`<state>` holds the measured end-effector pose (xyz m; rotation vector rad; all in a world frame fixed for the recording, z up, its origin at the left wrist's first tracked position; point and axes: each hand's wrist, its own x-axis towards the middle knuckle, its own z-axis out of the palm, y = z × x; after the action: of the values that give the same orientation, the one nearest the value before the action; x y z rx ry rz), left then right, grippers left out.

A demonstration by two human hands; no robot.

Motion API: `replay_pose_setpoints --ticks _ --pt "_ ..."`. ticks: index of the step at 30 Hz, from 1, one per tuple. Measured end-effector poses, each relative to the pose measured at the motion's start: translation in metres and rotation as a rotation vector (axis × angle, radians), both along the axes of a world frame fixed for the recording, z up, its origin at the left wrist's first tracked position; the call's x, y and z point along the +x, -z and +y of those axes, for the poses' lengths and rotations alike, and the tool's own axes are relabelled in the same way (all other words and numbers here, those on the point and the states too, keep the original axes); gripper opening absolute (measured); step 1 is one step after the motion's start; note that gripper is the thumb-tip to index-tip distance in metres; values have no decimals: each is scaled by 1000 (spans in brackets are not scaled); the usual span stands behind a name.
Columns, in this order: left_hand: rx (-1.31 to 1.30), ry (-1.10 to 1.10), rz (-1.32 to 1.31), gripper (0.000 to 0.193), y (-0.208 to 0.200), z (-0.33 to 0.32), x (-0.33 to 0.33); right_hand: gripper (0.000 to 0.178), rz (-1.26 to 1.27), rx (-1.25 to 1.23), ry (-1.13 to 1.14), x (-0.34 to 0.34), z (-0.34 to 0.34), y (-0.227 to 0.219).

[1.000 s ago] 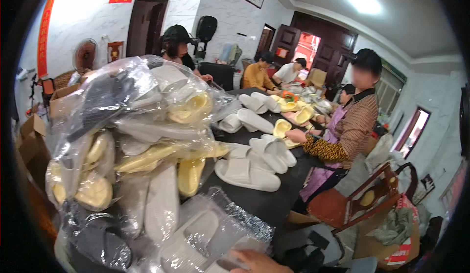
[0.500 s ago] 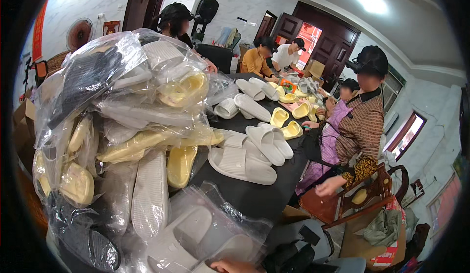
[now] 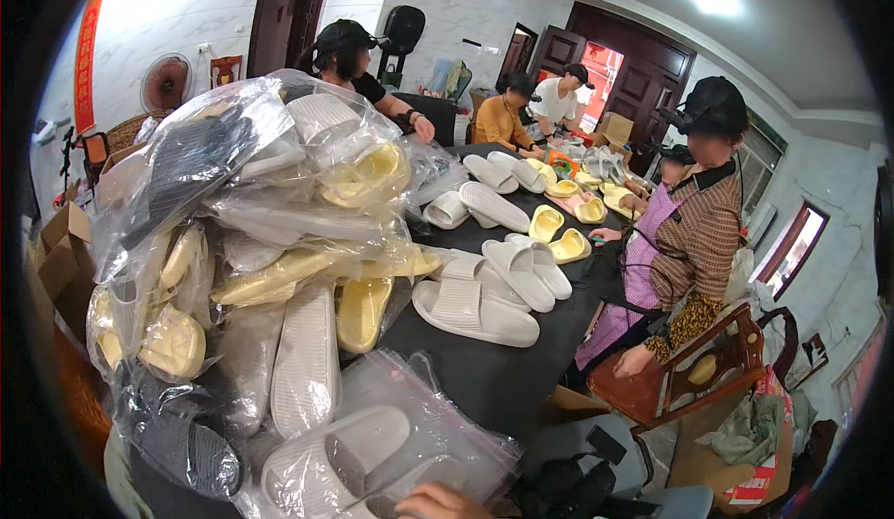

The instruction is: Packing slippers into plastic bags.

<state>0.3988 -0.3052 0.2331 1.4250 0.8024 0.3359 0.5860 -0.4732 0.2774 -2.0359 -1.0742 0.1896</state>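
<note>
A pair of pale grey slippers (image 3: 321,468) lies in a clear plastic bag (image 3: 438,407) at the table's near edge. My right hand (image 3: 442,502) shows only in part at the bottom edge. Its fingers are curled over the near slipper and its bag, seemingly gripping them. My left hand is out of view. Just beyond, a large heap of bagged slippers (image 3: 307,221) in grey, yellow and black rises on the left. Unbagged pale grey slippers (image 3: 480,310) sit to the right of the heap, with white slippers (image 3: 521,272) beside them.
The black table (image 3: 456,361) runs away from me, bearing yellow slippers (image 3: 570,246) farther along. A person in a purple apron (image 3: 656,249) stands at its right side by a wooden chair (image 3: 689,375). Other people work at the far end. Cardboard boxes (image 3: 65,249) stand at left.
The bagged grey slippers have shifted left and nearer, and their bag lies flatter. My right hand stays beside them. The person at the far left has an arm stretched out over the table.
</note>
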Motion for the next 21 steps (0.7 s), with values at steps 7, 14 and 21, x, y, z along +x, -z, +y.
replay_pose_setpoints --ticks 7,14,21 --pt "82 183 122 59 27 12 -25 44 -470 -354 510 49 -47 35" --pt "356 117 169 65 15 -3 1 64 -390 -454 621 71 -79 36" --pt "228 101 374 33 -14 -3 6 39 261 -223 619 75 -82 31"
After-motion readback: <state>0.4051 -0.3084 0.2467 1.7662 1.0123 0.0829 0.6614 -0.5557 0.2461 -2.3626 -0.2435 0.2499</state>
